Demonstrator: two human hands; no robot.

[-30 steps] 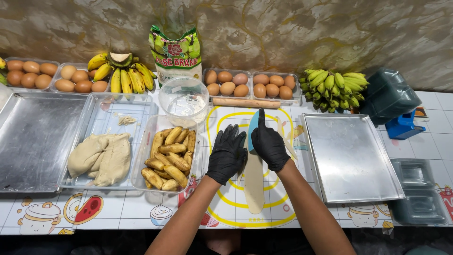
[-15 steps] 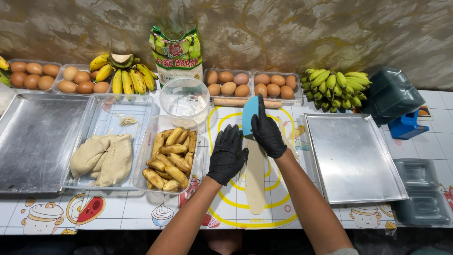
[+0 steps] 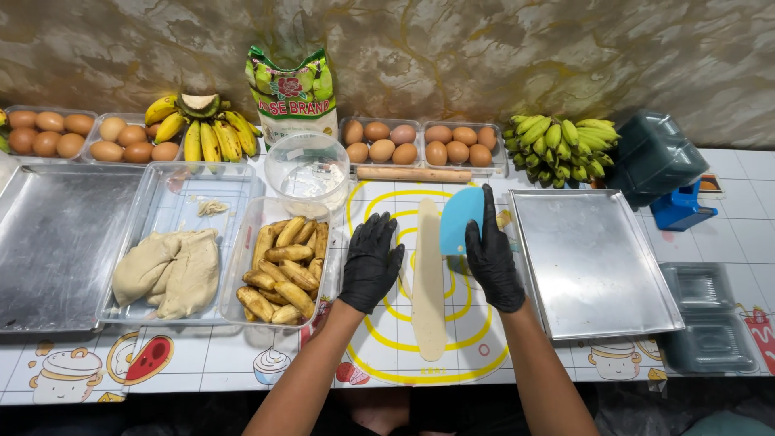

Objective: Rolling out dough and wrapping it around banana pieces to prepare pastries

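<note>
Both hands wear black gloves. My right hand [image 3: 492, 256] grips a light blue plastic dough scraper [image 3: 458, 218], held upright just right of a long pale strip of dough [image 3: 429, 282]. The strip lies lengthwise on a white baking mat with yellow rings [image 3: 379, 347]. My left hand [image 3: 370, 260] rests flat, fingers spread, on the mat at the strip's left edge, next to a clear tub of peeled banana pieces [image 3: 284, 270].
A clear tray with dough lumps [image 3: 171, 270] and a metal tray [image 3: 56, 242] sit left. Another metal tray [image 3: 593, 262] lies right. At the back: a clear bowl [image 3: 307, 171], rolling pin [image 3: 414, 173], egg cartons [image 3: 420, 144], banana bunches [image 3: 561, 145], a flour bag [image 3: 292, 93].
My right hand lifted the scraper off the dough strip and shifted it right and back. The left hand has stayed on the mat beside the strip.
</note>
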